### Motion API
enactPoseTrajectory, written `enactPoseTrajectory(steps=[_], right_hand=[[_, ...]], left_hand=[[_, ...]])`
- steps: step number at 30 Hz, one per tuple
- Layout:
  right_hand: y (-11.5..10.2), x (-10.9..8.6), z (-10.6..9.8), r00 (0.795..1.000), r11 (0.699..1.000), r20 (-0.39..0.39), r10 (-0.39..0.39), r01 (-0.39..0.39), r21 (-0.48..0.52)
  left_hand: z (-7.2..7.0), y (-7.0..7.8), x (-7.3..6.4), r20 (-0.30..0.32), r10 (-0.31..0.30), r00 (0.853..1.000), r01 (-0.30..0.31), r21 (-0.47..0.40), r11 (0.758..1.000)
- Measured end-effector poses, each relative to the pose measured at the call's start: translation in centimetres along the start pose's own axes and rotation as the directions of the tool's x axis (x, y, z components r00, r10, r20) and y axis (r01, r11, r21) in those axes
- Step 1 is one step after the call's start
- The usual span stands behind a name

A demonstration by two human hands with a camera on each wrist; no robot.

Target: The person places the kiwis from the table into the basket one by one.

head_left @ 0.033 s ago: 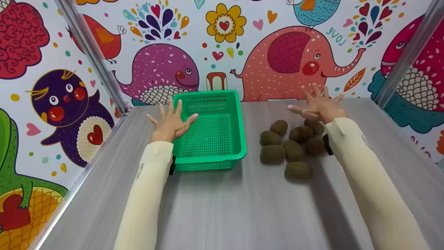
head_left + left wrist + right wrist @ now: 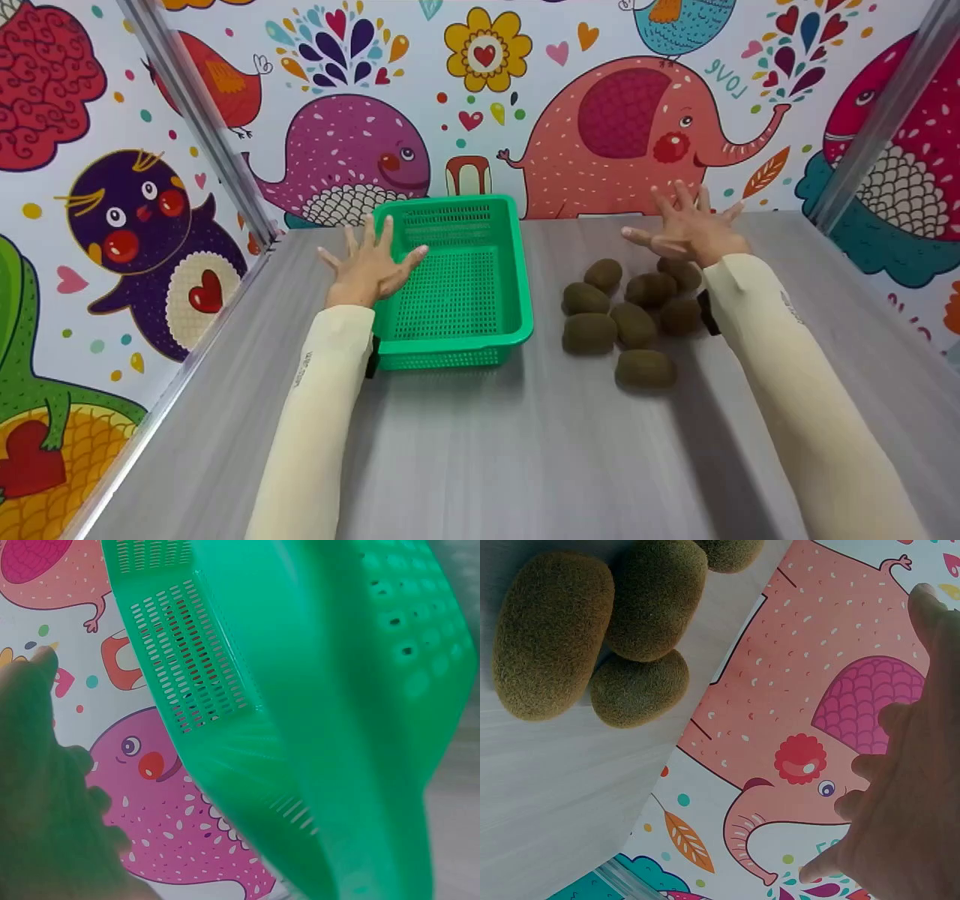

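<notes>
My left hand (image 2: 367, 266) and right hand (image 2: 694, 234) spread wide, holding nothing.
On the table (image 2: 480, 450), green basket (image 2: 450, 344) at left, fuzzy kiwis (image 2: 634, 325) at right. These look light, grippy, easily bruised; I'd cup each gently around its middle.

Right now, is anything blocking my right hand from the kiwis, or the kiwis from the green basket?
Nothing visible stands between your right hand and the kiwis. Between them and the green basket there's only tabletop, then the basket's raised rim.
</notes>
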State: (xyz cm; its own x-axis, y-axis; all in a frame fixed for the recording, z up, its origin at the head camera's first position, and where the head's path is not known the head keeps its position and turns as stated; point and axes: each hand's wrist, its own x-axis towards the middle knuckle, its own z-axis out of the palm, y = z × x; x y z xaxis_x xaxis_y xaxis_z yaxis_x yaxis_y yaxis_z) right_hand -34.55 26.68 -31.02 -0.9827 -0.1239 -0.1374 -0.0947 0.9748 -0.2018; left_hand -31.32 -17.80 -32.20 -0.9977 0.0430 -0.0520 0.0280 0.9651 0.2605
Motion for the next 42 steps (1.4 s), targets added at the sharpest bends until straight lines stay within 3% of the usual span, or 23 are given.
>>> enactPoseTrajectory(steps=[24, 35, 42], right_hand=[[0.3, 0.0, -0.2, 1.000, 1.000, 0.012, 0.004, -0.004, 0.028], [1.0, -0.8, 0.0, 1.000, 0.996, 0.028, -0.006, 0.004, 0.084], [1.3, -1.3, 0.3, 0.999, 0.988, 0.022, -0.034, 0.031, 0.148]], left_hand=[[-0.2, -0.4, -0.1, 0.016, 0.024, 1.000, -0.024, -0.001, 1.000], [-0.5, -0.7, -0.9, 0.007, 0.078, 0.997, -0.078, 0.020, 0.997], [-0.5, -1.6, -2.3, 0.004, 0.107, 0.994, -0.107, -0.019, 0.994]])
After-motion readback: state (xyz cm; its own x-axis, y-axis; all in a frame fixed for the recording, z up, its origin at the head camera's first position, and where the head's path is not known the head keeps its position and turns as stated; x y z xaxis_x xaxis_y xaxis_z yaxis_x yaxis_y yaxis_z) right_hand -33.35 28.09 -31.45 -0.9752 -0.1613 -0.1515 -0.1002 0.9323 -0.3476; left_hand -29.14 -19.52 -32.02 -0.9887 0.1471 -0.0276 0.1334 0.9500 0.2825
